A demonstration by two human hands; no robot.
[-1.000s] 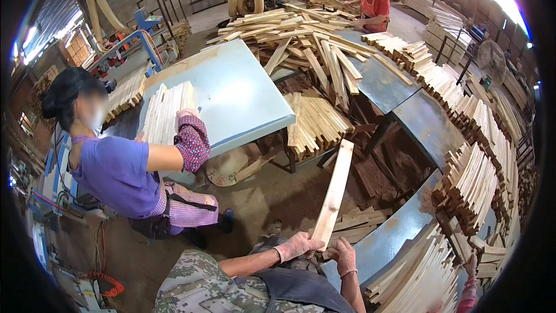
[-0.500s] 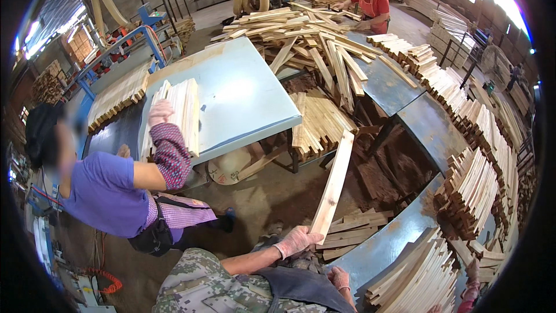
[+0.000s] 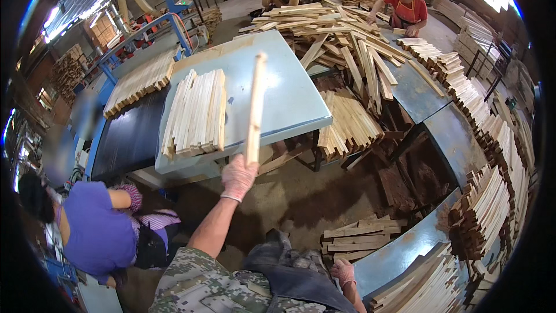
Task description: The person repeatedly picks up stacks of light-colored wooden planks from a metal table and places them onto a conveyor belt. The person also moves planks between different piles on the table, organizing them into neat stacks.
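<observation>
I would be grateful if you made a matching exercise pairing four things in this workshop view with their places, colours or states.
Things:
1. left hand
2. right hand
3. far co-worker's shirt
4. row of wooden strips

Places, colours or states:
A. red
B. lying on the pale blue tabletop
C. gripping a wooden board
D. low in view, by the edge of the blue-grey bench

Pairs: 1-C, 2-D, 3-A, 4-B
</observation>
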